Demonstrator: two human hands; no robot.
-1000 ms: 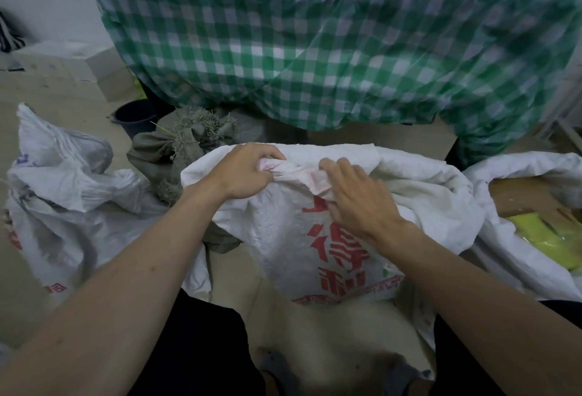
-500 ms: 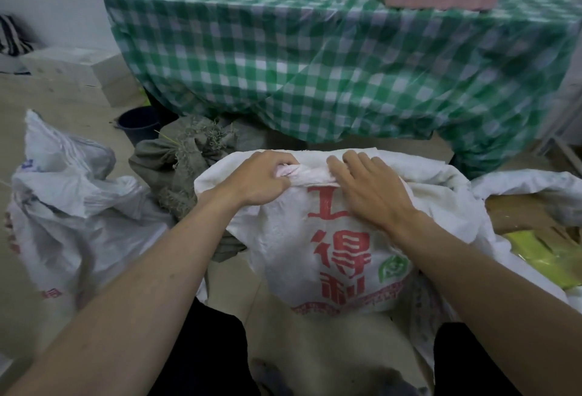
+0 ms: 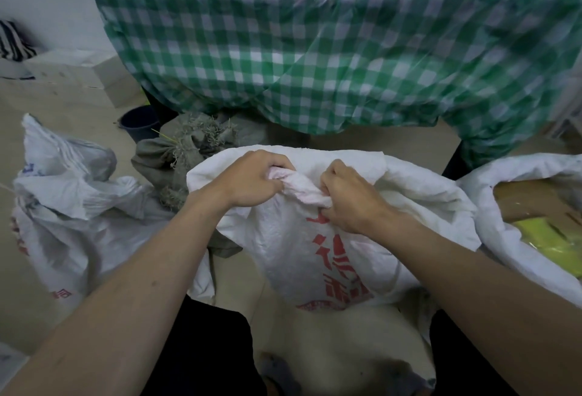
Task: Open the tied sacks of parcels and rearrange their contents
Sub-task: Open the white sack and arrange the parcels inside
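Right hand (image 3: pixel 348 198) went from flat to fisted, so we now grip the rolled rim (image 3: pixel 299 187) of the floor-standing woven sack (image 3: pixel 315 247) with left hand (image 3: pixel 252 179) too; soft, slippery weave—hold the roll.

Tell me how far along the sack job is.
Done: the sack on the right lies open, cardboard and yellow packets showing. In hand: left hand and right hand grip the rolled rim of the red-printed sack. Left: the crumpled white sack looks unsorted.
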